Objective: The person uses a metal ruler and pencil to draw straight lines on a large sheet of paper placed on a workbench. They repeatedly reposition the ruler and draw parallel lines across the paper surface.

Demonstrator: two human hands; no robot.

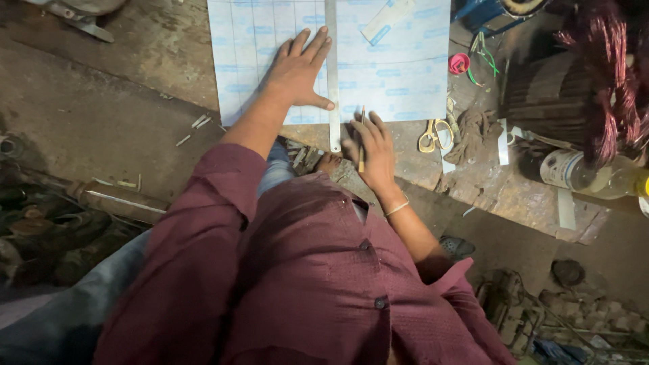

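One white sheet (399, 74) is pinned under one metal ruler (332, 74) in the upper middle of the frame, and a line is being marked along the ruler.

The left hand (297, 71) is laid flat with fingers spread on the sheet, its thumb set against the ruler's left edge. The right hand (370, 152), at centre frame, is closed in a pinch on one pencil (362, 138), whose tip is placed just beside the ruler's lower end. One pair of yellow-handled scissors (435, 135) is seen just right of that hand, one crumpled rag (473, 132) beside them. One small pink cap (459, 63) lies near the sheet's right edge. Copper windings (608, 81) fill the upper right. The lower frame is blocked by the maroon shirt (304, 284).
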